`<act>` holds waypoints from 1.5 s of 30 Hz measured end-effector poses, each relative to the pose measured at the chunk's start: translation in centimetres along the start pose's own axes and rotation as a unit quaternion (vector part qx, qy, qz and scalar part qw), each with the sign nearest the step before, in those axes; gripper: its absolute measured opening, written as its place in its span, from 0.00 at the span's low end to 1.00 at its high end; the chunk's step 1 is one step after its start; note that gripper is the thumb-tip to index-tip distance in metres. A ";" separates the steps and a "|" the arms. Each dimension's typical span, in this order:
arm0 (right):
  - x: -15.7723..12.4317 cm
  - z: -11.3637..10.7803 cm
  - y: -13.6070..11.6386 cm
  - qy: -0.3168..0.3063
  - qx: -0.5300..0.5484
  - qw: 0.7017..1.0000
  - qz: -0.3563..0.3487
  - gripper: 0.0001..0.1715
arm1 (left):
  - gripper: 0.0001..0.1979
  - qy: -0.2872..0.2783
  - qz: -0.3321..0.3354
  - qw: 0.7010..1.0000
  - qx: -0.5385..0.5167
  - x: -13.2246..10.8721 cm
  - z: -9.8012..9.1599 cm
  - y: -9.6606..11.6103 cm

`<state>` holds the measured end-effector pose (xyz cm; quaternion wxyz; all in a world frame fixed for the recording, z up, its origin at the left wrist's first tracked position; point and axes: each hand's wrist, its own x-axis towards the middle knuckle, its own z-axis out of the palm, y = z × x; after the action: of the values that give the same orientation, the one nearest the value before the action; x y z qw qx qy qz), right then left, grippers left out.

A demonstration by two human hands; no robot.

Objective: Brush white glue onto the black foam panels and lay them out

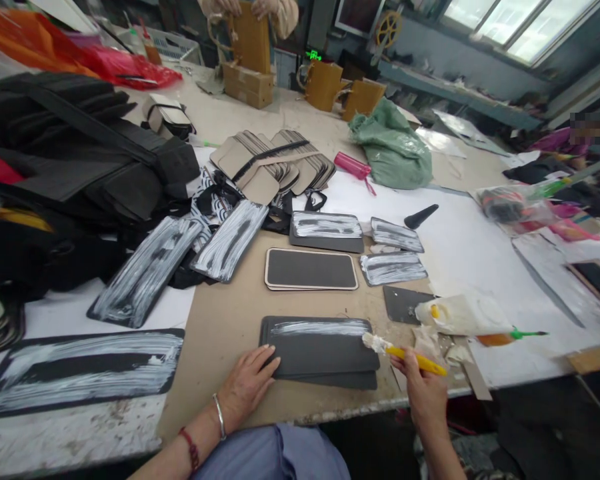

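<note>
My right hand point(423, 387) grips a paintbrush point(415, 360) by its yellow handle. The white-coated bristles touch the right end of a white streak on a dark grey panel point(325, 353). Beneath that panel lies at least one more of the same kind. With fingers stretched, my left hand point(250, 383) lies flat at the panel's left edge, fingertips touching it. Just beyond is a dark panel with a beige border point(311, 269). White-smeared panels lie around: a long one point(85, 373) at left, two slanted ones, and smaller ones point(394, 268) to the right.
A white glue-like container point(460, 315) lies right of the brush. Stacked beige panels point(275, 160), a green bag point(395, 143) and black bags point(80, 147) cover the table farther back. Another person's hands point(245, 8) hold a tan bag point(250, 40) across the table.
</note>
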<state>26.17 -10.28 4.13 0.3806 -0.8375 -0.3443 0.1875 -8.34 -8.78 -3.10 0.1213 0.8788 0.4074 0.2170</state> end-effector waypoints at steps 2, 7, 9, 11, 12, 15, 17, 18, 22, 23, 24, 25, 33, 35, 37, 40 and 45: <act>-0.4 -0.6 0.3 0.002 -0.051 0.999 0.020 0.32 | 0.15 0.006 0.000 1.000 0.001 0.0 0.2 0.0; -1.9 -2.4 0.1 0.034 -0.103 0.993 0.041 0.34 | 0.15 0.012 -0.011 1.000 -0.020 0.0 0.2 0.2; -3.4 -2.1 -0.7 0.011 -0.055 0.998 0.039 0.33 | 0.15 0.011 -0.022 0.999 -0.043 0.2 -0.1 0.1; -5.4 -0.9 -1.8 -0.033 0.007 0.999 0.042 0.30 | 0.15 0.012 -0.029 0.997 -0.074 0.5 -0.5 -0.1; -6.5 0.1 -2.3 -0.059 0.034 0.997 0.044 0.29 | 0.14 0.015 -0.030 0.995 -0.091 0.7 -0.7 -0.3; -9.7 3.5 -3.7 -0.127 0.097 0.986 0.039 0.26 | 0.15 0.014 -0.030 0.990 -0.139 1.0 -1.0 -1.2; -11.5 5.9 -4.4 -0.160 0.136 0.977 0.033 0.25 | 0.17 0.007 -0.027 0.987 -0.159 1.0 -0.9 -1.7; -12.3 7.0 -4.7 -0.174 0.153 0.972 0.033 0.24 | 0.17 0.003 -0.026 0.986 -0.164 0.9 -0.8 -1.9; -13.6 9.4 -5.2 -0.203 0.177 0.963 0.019 0.21 | 0.18 0.002 -0.005 0.987 -0.159 0.4 -0.5 -2.4; -13.4 9.3 -4.9 -0.195 0.171 0.966 0.014 0.21 | 0.18 -0.001 0.004 0.988 -0.152 0.2 -0.4 -2.4; -12.9 8.9 -4.5 -0.177 0.160 0.971 0.014 0.22 | 0.19 -0.007 0.012 0.989 -0.144 0.1 -0.4 -2.4; -12.2 8.2 -3.8 -0.155 0.146 0.977 0.018 0.22 | 0.20 -0.014 0.017 0.991 -0.135 0.1 -0.5 -2.4; -4.1 -0.5 3.6 0.024 0.007 0.995 0.097 0.30 | 0.22 -0.047 0.024 0.995 -0.090 0.2 -1.0 -2.2; -3.0 -1.7 4.5 0.035 -0.010 0.996 0.083 0.32 | 0.20 -0.031 0.029 0.996 -0.078 0.2 -0.9 -2.1; -2.7 -2.3 4.5 0.036 -0.020 0.997 0.062 0.32 | 0.19 -0.021 0.033 0.997 -0.066 0.1 -0.9 -1.9; -3.2 -2.5 3.2 0.037 -0.057 0.997 0.025 0.31 | 0.17 -0.023 0.028 0.998 -0.051 0.1 -1.1 -1.5; -5.8 -0.8 0.5 0.037 -0.121 0.972 -0.196 0.24 | 0.13 -0.017 0.013 0.998 -0.051 0.2 -1.3 -0.8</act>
<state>22.81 -15.12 4.50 0.3177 -0.8002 -0.5075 0.0354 -9.42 -8.04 -2.20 0.1699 0.8804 0.3821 0.2237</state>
